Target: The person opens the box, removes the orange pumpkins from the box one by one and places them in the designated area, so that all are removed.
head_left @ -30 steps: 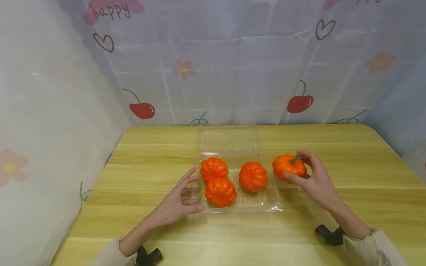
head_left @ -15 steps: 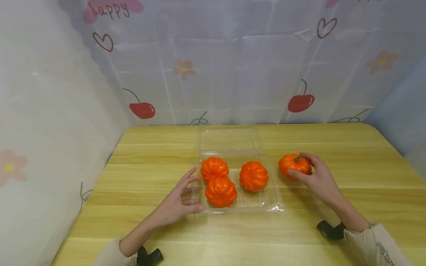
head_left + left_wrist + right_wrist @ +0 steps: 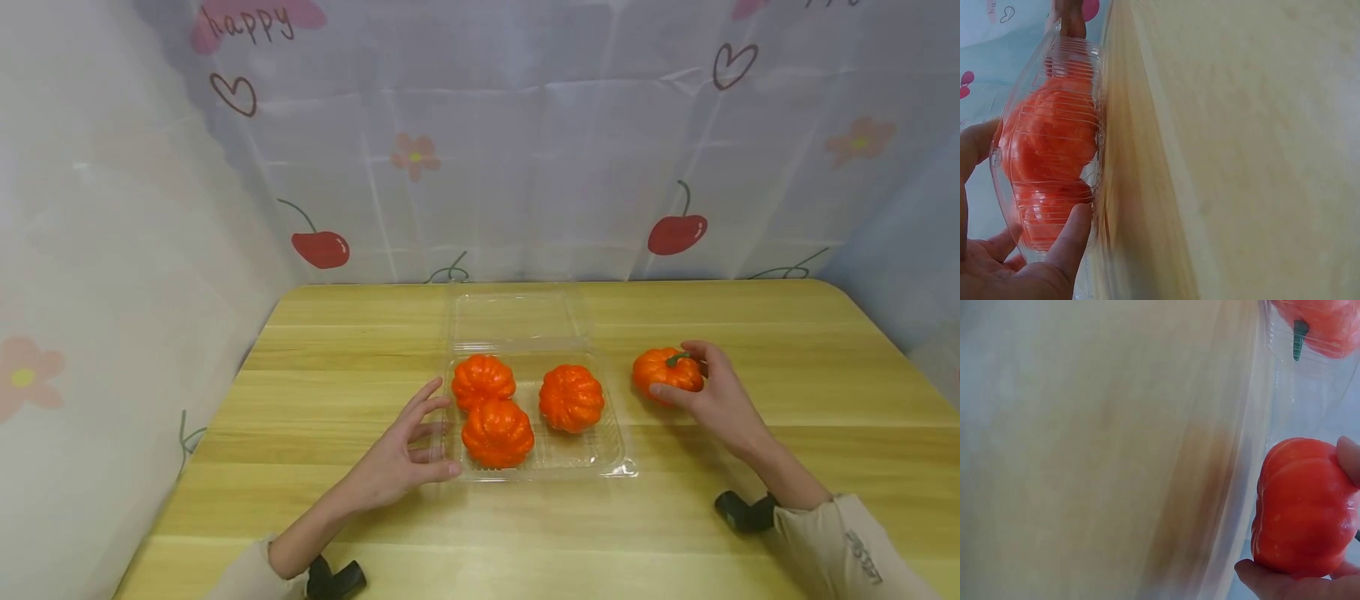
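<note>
My right hand (image 3: 720,404) grips an orange toy pumpkin (image 3: 654,373) with a green stem, just right of the clear plastic box (image 3: 581,452). In the right wrist view, the thumb and fingers lie on opposite sides of that pumpkin (image 3: 1304,512). Inside the box, stems hidden from above, sit a back left pumpkin (image 3: 482,381), a front left pumpkin (image 3: 497,435) and a right pumpkin (image 3: 572,398). Spread along the box's left side is my left hand (image 3: 393,462), its thumb (image 3: 1072,240) against the ribbed wall in the left wrist view.
The box's clear lid (image 3: 517,317) lies folded back toward the far edge of the wooden table (image 3: 337,333). A printed curtain (image 3: 510,167) hangs behind the table. Black wrist mounts (image 3: 746,512) sit by both sleeves.
My right hand has carried its pumpkin a little to the right, away from the box, mostly in the first half second. The left hand and the box have stayed in place.
</note>
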Motion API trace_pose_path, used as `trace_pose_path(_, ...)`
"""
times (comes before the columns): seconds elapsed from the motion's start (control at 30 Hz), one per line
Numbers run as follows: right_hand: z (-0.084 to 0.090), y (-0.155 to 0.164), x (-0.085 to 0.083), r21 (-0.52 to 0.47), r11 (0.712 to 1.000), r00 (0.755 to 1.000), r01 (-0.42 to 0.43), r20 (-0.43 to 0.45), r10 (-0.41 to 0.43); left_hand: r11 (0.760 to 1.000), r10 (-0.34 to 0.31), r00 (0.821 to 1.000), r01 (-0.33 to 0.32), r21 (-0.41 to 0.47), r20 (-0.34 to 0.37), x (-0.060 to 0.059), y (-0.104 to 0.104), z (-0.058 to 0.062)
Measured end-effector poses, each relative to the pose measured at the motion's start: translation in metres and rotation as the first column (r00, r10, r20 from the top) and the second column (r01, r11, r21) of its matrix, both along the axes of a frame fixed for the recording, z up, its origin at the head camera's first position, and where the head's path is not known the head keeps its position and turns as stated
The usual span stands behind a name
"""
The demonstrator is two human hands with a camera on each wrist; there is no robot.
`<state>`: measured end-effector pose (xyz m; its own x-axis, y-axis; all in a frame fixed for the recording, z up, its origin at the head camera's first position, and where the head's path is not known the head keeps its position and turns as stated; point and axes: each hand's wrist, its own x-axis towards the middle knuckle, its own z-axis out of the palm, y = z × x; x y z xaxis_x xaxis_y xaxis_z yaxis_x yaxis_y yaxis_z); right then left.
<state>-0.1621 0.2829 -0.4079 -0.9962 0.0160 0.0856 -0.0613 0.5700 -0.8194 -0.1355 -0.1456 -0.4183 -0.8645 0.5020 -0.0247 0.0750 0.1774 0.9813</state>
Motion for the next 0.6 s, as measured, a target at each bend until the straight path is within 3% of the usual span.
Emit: trace_pose_path(0.6, -0.0037, 0.0074, 0.0000, 0.002, 0.999, 0.992, -0.047, 0.118, 0.047, 1.000, 0.004, 1.000, -0.004, -0.009, 0.008, -0.0005, -0.0008, -0.0015)
